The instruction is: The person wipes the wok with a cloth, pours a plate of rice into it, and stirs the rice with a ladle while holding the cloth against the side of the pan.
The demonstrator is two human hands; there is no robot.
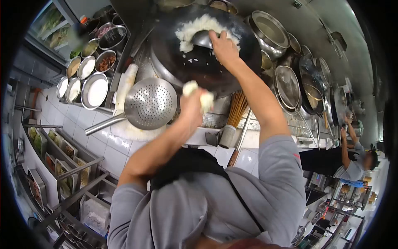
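Observation:
In the head view, my right hand [225,47] is closed on the rim of a small metal bowl [202,40]. The bowl is tilted against a heap of white rice [206,23] in a large dark wok [199,68]. A few loose grains lie on the bare metal below the heap. My left hand [192,108], blurred by motion, is closed around a pale, crumpled cloth [206,100] near the wok's front edge. Just left of that hand rests a perforated strainer [151,103] with a long metal handle.
Metal tubs of ingredients [94,90] stand at the left. A bundle of thin sticks [236,108] stands front right of the wok. Sieves and pans [287,88] line the right side, where another person [352,162] works. Trays of food [66,159] sit lower left.

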